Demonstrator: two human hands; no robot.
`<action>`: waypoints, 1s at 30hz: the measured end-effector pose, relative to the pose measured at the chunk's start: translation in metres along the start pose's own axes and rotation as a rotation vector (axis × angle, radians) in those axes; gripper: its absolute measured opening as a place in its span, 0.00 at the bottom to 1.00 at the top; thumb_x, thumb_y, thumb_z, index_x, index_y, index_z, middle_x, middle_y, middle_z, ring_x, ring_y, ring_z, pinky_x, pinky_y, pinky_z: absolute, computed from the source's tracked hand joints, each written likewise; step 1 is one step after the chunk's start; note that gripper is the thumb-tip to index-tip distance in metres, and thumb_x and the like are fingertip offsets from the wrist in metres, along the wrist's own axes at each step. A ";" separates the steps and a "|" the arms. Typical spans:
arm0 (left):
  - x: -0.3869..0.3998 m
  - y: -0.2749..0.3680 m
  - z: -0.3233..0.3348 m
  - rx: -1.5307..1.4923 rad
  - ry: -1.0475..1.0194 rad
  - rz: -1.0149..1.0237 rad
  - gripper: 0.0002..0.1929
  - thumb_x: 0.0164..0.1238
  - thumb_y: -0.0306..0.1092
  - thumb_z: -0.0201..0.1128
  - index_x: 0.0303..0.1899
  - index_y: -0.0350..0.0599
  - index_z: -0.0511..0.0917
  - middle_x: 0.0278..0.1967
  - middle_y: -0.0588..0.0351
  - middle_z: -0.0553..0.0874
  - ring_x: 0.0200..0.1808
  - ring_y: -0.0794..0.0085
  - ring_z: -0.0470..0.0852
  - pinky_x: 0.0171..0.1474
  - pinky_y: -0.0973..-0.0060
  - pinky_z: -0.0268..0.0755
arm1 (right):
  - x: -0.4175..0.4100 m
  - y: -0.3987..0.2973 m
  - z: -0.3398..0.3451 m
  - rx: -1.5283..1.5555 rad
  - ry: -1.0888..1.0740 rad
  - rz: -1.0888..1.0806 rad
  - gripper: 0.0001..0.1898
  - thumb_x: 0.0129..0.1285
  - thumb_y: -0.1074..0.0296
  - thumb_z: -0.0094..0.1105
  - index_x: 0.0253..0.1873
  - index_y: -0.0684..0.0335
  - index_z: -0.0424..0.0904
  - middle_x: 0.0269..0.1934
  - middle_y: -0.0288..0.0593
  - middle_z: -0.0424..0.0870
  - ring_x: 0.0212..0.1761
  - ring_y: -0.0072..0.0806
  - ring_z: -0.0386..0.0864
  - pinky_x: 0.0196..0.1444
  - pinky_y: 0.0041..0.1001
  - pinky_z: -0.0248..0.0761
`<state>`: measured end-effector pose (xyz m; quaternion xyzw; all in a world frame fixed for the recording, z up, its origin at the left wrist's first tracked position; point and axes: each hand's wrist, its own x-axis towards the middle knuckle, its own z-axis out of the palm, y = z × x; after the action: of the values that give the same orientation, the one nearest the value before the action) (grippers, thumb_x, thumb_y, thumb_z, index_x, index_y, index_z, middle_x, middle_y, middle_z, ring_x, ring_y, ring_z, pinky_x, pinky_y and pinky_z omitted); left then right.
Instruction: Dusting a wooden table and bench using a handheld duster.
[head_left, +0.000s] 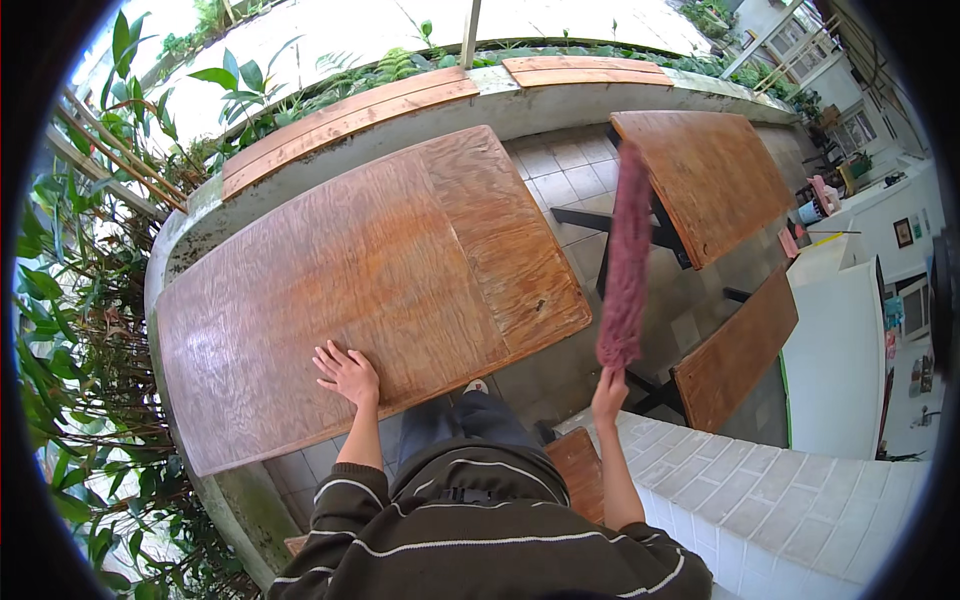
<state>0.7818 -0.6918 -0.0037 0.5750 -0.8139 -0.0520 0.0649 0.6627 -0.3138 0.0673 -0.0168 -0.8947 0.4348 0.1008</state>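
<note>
My left hand (347, 373) lies palm down with spread fingers on the near edge of a large wooden table (360, 247). The tabletop is worn brown plywood with a seam towards its right end. Out to the right, my right hand (610, 396) grips the lower end of a long, fluffy pink duster (627, 262). The duster points up and away, beyond the table's right edge, and looks blurred. Its handle is hidden inside my fist.
A second wooden table (705, 180) and a wooden bench (739, 356) stand to the right. White-painted brickwork (742, 472) borders my right side. Behind the large table runs a low concrete wall (495, 112) with wooden seat planks (352, 124). Leafy plants (90, 360) crowd the left.
</note>
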 end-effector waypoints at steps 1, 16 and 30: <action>-0.001 -0.003 0.001 0.001 -0.003 -0.008 0.25 0.63 0.41 0.40 0.61 0.49 0.53 0.65 0.52 0.49 0.67 0.61 0.44 0.62 0.47 0.38 | -0.010 -0.005 0.004 -0.010 -0.097 -0.012 0.14 0.60 0.65 0.44 0.48 0.66 0.69 0.33 0.58 0.77 0.35 0.53 0.74 0.33 0.41 0.66; 0.000 -0.003 -0.001 -0.004 0.013 -0.019 0.26 0.62 0.41 0.41 0.61 0.48 0.52 0.64 0.52 0.49 0.67 0.60 0.43 0.61 0.47 0.38 | 0.084 0.068 -0.007 -0.380 0.200 0.344 0.21 0.64 0.56 0.38 0.43 0.73 0.71 0.36 0.64 0.75 0.41 0.57 0.71 0.41 0.43 0.63; -0.002 -0.003 -0.005 -0.020 -0.003 -0.012 0.27 0.60 0.41 0.42 0.61 0.48 0.52 0.65 0.52 0.49 0.67 0.60 0.42 0.61 0.47 0.38 | 0.036 0.039 -0.005 -0.711 -0.198 0.205 0.19 0.62 0.59 0.40 0.48 0.69 0.69 0.33 0.61 0.76 0.35 0.55 0.74 0.35 0.46 0.65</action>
<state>0.7865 -0.6911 0.0004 0.5793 -0.8098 -0.0614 0.0691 0.6265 -0.2816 0.0454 -0.0980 -0.9888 0.1047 -0.0422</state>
